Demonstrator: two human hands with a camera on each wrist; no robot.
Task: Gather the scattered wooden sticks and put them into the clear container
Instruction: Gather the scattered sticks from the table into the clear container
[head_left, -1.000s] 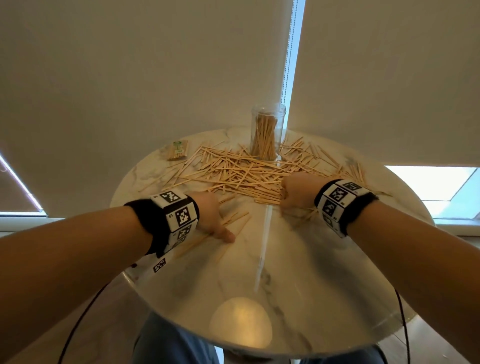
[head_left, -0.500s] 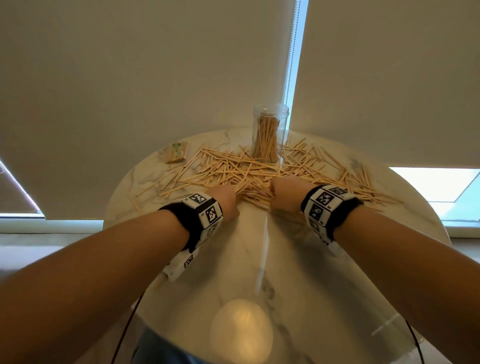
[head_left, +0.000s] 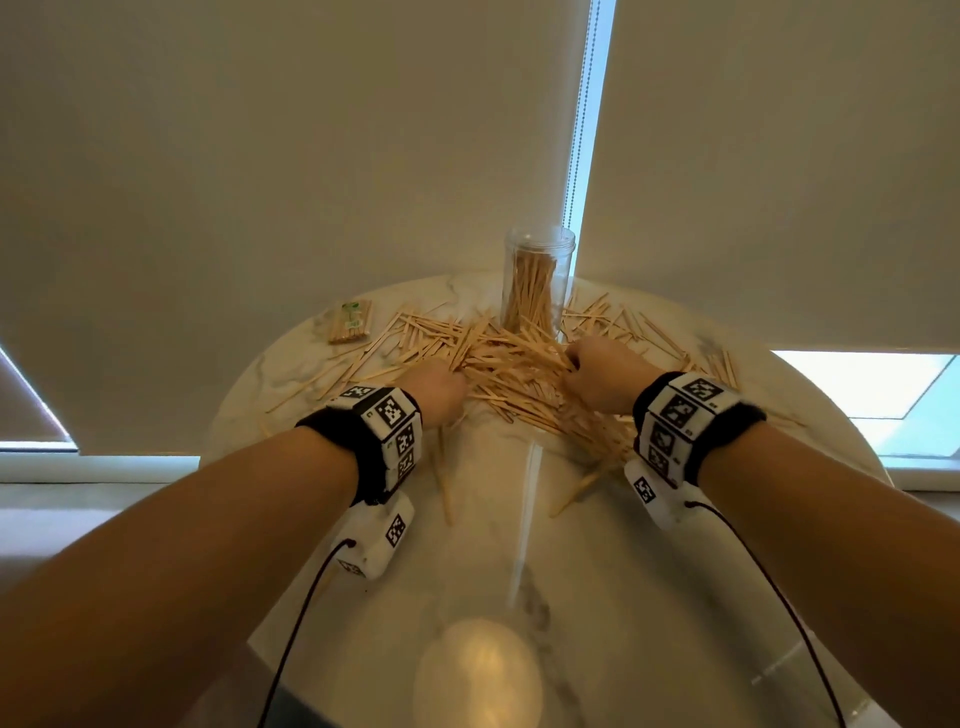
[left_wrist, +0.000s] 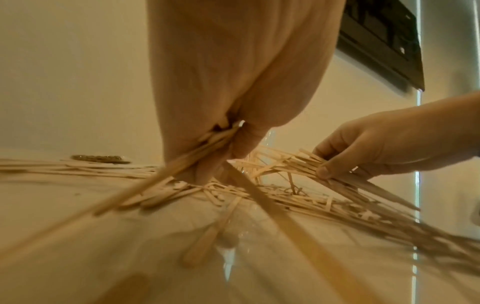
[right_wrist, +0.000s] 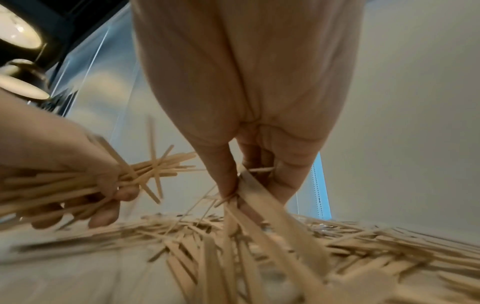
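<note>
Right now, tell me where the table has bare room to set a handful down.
Bare: the near table between the forearms, bar two stray sticks. Crowded: wooden sticks between left hand and right hand, up to the clear container.

We see wooden sticks (head_left: 498, 364) strewn across the far half of the round table (head_left: 597, 571), clear container (head_left: 537, 283) upright behind them holding more sticks, wrapped stick packet (head_left: 350, 322) far left, left hand (head_left: 441, 392) and right hand (head_left: 597, 374) in the pile's near edge, container between and beyond them
</note>
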